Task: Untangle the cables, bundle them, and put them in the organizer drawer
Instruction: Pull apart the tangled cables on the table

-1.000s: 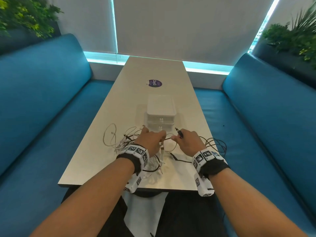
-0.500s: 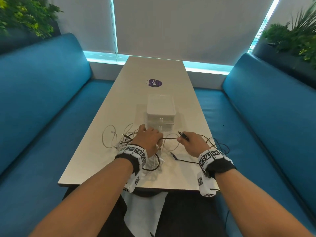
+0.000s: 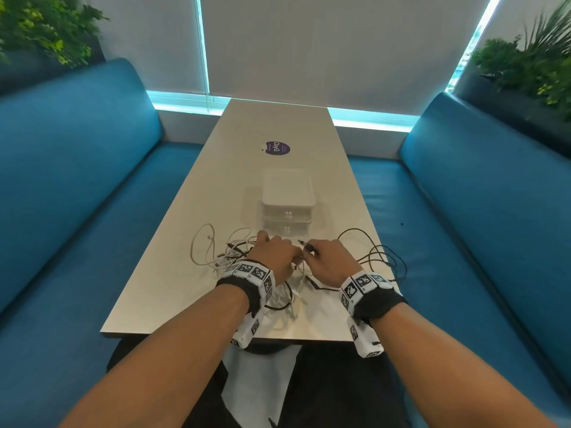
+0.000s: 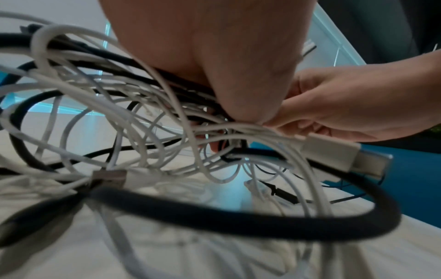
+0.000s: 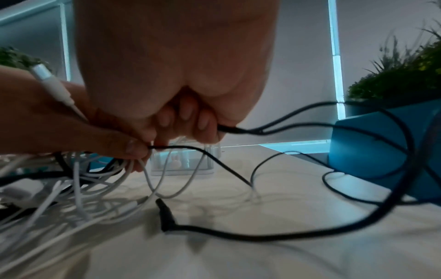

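Blue booth benches (image 3: 77, 186) run down both sides of our long pale table (image 3: 173, 273), and potted greenery (image 3: 531, 57) sits up behind the backrests. On the near half of the table we have a tangle of cables (image 3: 228, 254), white ones and black ones looped through each other, spread from left of our wrists to the right edge. Our left hand (image 3: 275, 253) is down on the knot, fingers curled round a bunch of white and black strands (image 4: 143, 98); a white USB plug (image 4: 334, 152) sticks out just beside it. Our right hand (image 3: 329, 257) is right up against the left, fingers closed on a thin black cable (image 5: 274, 128), its plug end poking out toward the left hand in the head view. That black cable (image 3: 380, 257) loops away to the right edge of the table. Another black plug (image 5: 165, 215) lies flat on the table below our right hand. Just beyond both hands stands the clear organizer drawer unit (image 3: 287, 202), two drawers stacked, both pushed in. Farther up the table is a round purple sticker (image 3: 277, 148).
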A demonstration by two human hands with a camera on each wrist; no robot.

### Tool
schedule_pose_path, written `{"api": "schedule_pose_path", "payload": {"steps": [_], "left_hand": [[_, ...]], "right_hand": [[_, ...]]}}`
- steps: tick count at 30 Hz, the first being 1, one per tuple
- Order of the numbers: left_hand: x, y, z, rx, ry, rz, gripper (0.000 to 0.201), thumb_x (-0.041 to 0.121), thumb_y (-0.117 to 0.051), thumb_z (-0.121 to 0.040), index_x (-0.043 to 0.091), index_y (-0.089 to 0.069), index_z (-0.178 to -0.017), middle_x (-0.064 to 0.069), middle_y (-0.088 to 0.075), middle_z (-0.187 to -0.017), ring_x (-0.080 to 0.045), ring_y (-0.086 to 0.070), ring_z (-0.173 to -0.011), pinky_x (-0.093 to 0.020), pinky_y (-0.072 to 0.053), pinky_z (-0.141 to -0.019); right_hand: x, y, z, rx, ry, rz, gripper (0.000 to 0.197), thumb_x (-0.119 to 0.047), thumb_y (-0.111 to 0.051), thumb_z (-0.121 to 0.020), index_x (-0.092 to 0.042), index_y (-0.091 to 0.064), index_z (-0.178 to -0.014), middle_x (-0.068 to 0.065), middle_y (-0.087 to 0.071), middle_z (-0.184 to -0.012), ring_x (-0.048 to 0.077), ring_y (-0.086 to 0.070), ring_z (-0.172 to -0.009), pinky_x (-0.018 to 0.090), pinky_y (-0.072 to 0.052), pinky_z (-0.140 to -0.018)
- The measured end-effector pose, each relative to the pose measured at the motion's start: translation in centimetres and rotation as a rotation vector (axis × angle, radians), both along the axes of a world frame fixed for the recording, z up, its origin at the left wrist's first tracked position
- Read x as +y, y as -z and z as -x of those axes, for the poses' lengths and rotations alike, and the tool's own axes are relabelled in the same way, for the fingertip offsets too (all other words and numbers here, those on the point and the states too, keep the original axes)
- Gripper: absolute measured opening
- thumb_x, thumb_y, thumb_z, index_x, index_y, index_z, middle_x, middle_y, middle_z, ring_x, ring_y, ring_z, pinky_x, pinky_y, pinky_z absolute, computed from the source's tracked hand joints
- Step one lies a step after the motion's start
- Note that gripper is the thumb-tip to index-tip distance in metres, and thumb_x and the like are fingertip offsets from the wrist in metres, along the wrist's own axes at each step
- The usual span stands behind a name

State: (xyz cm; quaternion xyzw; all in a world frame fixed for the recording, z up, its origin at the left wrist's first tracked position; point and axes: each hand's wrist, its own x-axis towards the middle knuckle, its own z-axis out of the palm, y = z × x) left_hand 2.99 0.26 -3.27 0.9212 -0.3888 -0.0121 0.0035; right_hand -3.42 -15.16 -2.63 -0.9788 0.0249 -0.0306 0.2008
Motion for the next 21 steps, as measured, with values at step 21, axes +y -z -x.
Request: {"api": "schedule_pose_path", "payload": {"steps": [21], "left_hand": [[2.7, -0.1, -0.8, -0.107, 0.088, 0.254, 0.038, 0.065, -0.049, -0.092, 0.027, -0.046, -0.089, 0.008, -0.041, -0.090, -0.015, -0.034, -0.077, -0.036, -0.036, -0.083]], "right_hand": [[-1.7, -1.9, 0.0, 0.090, 0.113, -0.077, 0.055, -0.065, -0.055, -0.089, -0.013, -0.052, -0.072, 0.006, -0.061, -0.068, 0.016, -0.051, -0.062, 0.030, -0.037, -0.058]]}}
